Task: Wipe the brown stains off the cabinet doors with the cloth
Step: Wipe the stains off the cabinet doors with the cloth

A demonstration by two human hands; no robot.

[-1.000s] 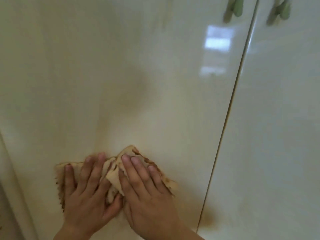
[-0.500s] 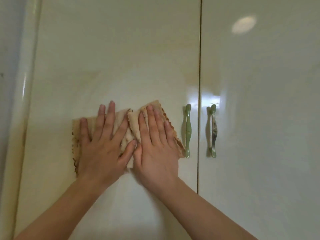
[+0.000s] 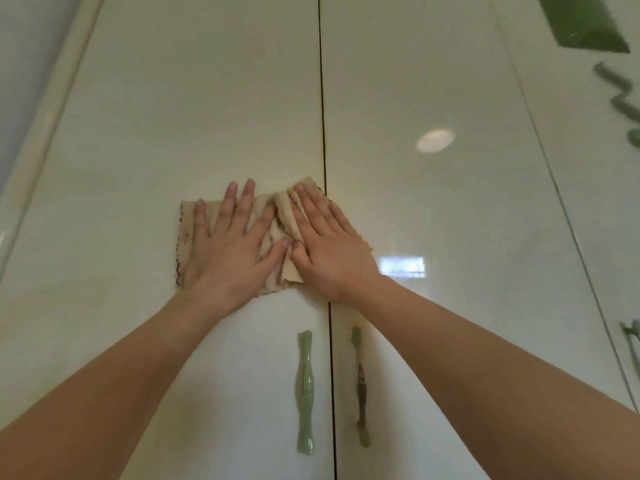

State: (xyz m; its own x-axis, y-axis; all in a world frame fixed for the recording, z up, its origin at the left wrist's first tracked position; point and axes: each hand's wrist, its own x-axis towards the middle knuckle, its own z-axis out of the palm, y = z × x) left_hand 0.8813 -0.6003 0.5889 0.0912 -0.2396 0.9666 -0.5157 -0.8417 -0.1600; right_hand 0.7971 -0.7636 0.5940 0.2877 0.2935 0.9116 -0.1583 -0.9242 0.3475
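Observation:
A crumpled beige cloth [image 3: 277, 230] with brown-stained edges lies flat against the glossy cream left cabinet door [image 3: 194, 116], its right corner at the seam with the right door [image 3: 433, 202]. My left hand [image 3: 225, 251] presses its left half, fingers spread. Beside it my right hand [image 3: 329, 247] pins the right half, reaching over the seam. The thumbs nearly touch. A faint brownish smear shows above the right handle [image 3: 360, 386], which also carries a brown stain.
A green left handle [image 3: 304, 393] hangs below the hands, next to the seam. A cream frame strip [image 3: 45, 126] borders the left door. Further doors with green fittings [image 3: 620, 98] stand at the right.
Both hands have slid the cloth up the left door, from below the handles, past them, to well above them, and rightward to the seam. The view tilted upward.

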